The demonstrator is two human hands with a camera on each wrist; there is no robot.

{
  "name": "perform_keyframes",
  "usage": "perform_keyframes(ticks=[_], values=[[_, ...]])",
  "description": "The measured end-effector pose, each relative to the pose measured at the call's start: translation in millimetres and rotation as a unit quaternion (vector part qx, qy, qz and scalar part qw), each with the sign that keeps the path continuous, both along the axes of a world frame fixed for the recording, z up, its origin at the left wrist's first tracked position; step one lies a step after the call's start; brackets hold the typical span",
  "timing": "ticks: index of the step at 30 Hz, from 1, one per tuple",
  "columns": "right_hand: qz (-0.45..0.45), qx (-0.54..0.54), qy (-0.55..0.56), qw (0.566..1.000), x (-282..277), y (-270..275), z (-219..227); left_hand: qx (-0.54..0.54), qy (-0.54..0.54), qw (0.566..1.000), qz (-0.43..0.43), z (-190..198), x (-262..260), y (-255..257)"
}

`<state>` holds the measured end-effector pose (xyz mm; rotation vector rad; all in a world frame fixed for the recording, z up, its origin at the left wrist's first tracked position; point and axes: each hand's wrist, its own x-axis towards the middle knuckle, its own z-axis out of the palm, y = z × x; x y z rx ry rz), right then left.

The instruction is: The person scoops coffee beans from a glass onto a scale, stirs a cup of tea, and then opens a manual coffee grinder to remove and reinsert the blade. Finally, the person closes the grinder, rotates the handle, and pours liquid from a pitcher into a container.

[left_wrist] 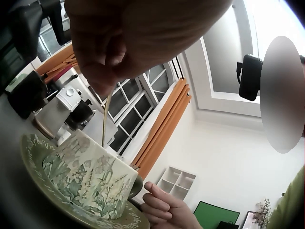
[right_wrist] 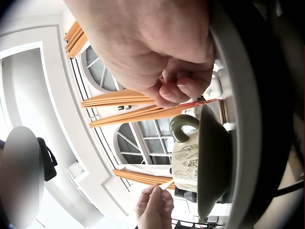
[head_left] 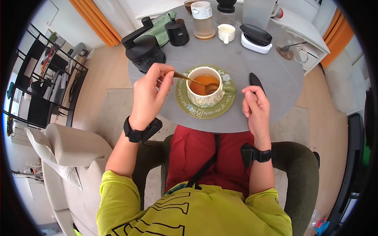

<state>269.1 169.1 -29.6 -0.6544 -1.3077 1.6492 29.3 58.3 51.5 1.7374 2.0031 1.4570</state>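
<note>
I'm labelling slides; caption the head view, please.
Left hand holding a spoon in an amber drink, cup on a green saucer.

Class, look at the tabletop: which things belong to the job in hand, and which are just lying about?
Apparently in use:
left hand, pinching the spoon
spoon, dipping into the liquid
floral mug, holding amber liquid
green saucer, under the mug

Apparently just lying about:
green cloth
small white cup
black pot
black-lidded white container

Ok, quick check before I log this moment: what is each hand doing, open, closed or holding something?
Left hand: closed on the spoon, pinching its handle.
Right hand: open, loosely curled, holding nothing.
</note>
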Motion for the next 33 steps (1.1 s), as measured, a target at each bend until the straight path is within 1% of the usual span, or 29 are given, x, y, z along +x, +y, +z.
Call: perform_keyframes(ticks=[1,2,4,5,7,11,13,14,16,17,20,22,23,25,26,28,31,32,33], values=[[-0.002,0.0,-0.001,1.0,-0.5,-0.4,0.3,0.023,0.055,0.998,0.01,-0.8,-0.3,-1.3],[-0.002,0.001,-0.003,1.0,-1.0,-0.7,0.3,0.023,0.053,0.998,0.01,-1.4,-2.0,-3.5],[-0.01,0.003,-0.003,1.0,-1.4,-0.9,-0.7,0.082,0.21,0.973,0.04,-2.6,-7.6,-9.5],[-0.009,0.003,-0.005,1.0,-1.7,-0.8,-1.1,0.083,0.208,0.974,0.041,-1.6,-8.8,-12.8],[-0.01,0.004,-0.002,1.0,-2.2,-0.6,-1.8,0.077,0.255,0.963,0.04,4.7,-8.8,-19.4],[-0.013,0.012,-0.007,1.0,-2.8,-1.7,-0.2,0.054,0.227,0.972,0.023,14.7,-6.3,-24.4],[-0.018,0.004,0.005,1.0,-2.8,-2.6,-1.2,0.033,0.122,0.992,-0.012,15.6,-5.4,-21.2],[-0.017,0.01,-0.001,1.0,-3.0,-2.7,-0.8,0.039,0.117,0.992,-0.009,13.8,-4.5,-18.5],[-0.017,-0.001,0.009,1.0,-3.8,-2.9,-0.1,0.008,0.018,0.999,-0.036,7.4,-2.3,-12.7],[-0.013,0.005,0.0,1.0,-3.7,-2.4,-0.3,0.014,0.009,0.999,-0.032,4.6,-1.5,-10.6],[-0.021,0.005,-0.005,1.0,-4.5,-2.7,-1.3,0.043,0.001,0.999,-0.005,-3.8,-1.1,-7.5],[-0.019,0.009,-0.013,1.0,-4.8,-2.6,-1.4,0.067,0.066,0.996,0.011,-7.0,-3.3,-6.7],[-0.022,0.009,-0.014,1.0,-5.4,-2.7,-1.5,0.068,0.063,0.996,0.016,-7.3,-5.1,-6.1],[-0.021,0.011,-0.015,1.0,-5.8,-3.0,-1.6,0.133,0.185,0.973,0.02,-5.4,-7.5,-5.7],[-0.026,0.011,-0.012,1.0,-5.9,-3.6,-1.7,0.133,0.184,0.974,0.022,-3.5,-8.1,-7.8],[-0.026,0.017,-0.014,0.999,-6.1,-4.0,-1.1,0.102,0.237,0.966,0.026,3.2,-9.2,-12.7],[-0.025,0.024,-0.013,0.999,-6.1,-4.1,-1.1,0.082,0.216,0.973,0.01,17.7,-9.6,-19.9],[-0.023,0.026,-0.013,0.999,-6.1,-4.0,-1.4,0.06,0.182,0.981,0.004,22.4,-8.3,-22.4],[-0.023,0.026,-0.013,0.999,-5.9,-4.0,-1.9,0.06,0.182,0.981,0.004,24.0,-8.7,-23.2]])
